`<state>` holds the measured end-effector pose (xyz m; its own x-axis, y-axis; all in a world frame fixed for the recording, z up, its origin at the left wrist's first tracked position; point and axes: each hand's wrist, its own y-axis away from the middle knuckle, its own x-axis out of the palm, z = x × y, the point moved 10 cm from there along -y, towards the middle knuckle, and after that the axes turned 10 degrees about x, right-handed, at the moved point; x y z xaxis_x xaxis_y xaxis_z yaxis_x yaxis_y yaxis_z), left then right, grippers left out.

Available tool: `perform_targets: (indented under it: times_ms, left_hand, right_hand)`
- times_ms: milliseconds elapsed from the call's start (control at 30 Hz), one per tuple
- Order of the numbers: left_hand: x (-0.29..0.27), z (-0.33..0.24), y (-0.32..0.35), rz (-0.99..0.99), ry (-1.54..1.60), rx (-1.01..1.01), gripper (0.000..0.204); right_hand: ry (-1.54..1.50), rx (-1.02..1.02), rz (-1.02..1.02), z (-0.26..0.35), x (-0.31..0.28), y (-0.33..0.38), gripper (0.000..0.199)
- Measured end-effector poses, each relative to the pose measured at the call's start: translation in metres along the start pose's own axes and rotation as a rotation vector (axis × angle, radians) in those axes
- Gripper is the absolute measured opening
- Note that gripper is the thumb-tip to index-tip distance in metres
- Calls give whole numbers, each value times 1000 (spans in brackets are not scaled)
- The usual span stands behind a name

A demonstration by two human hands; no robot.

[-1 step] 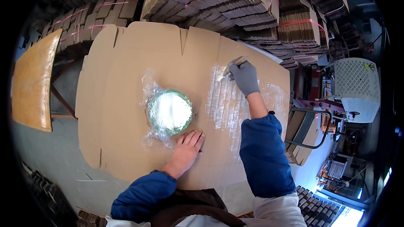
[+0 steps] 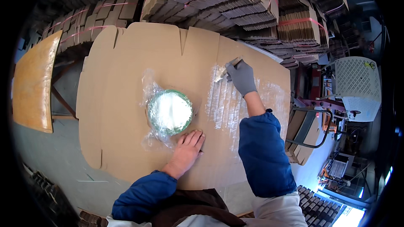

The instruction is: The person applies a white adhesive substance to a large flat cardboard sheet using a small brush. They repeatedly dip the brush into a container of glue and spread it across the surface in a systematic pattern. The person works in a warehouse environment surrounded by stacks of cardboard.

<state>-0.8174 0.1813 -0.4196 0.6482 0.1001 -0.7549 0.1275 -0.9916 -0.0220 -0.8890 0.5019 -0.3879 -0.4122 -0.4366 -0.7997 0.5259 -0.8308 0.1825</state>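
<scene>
My gloved right hand [image 2: 243, 76] grips a brush [image 2: 220, 74], its bristles pressed to the cardboard at the upper end of a patch of white paste streaks [image 2: 225, 105]. A round green tub [image 2: 154, 122] of shiny white paste stands left of the streaks, with crumpled clear plastic film [image 2: 149, 83] around its rim. Bare and flat, my left hand [image 2: 188, 151] rests on the large brown cardboard sheet [image 2: 126, 63] just below the tub, fingers stretched out. The grey glove hides part of the brush handle.
Tall bundles of folded cardboard [image 2: 219, 4] tied with pink straps stand behind the sheet. A wooden board [image 2: 35, 84] leans at the left. On the right are a trolley with a black handle [image 2: 324, 134] and a white perforated plastic chair [image 2: 357, 75].
My right hand and the brush have shifted slightly left along the top of the paste streaks. My left hand and the tub stay where they were.
</scene>
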Motion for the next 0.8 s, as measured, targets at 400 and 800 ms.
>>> perform_targets:
  times_ms: [400,800]
  left_hand:
    - [-1,3,1,1,-14,-24,68]
    - [4,1,0,-16,-41,-9,70]
  right_hand:
    - [-358,157,90,-6,3,-6,32]
    - [-276,115,-20,-32,-24,4,28]
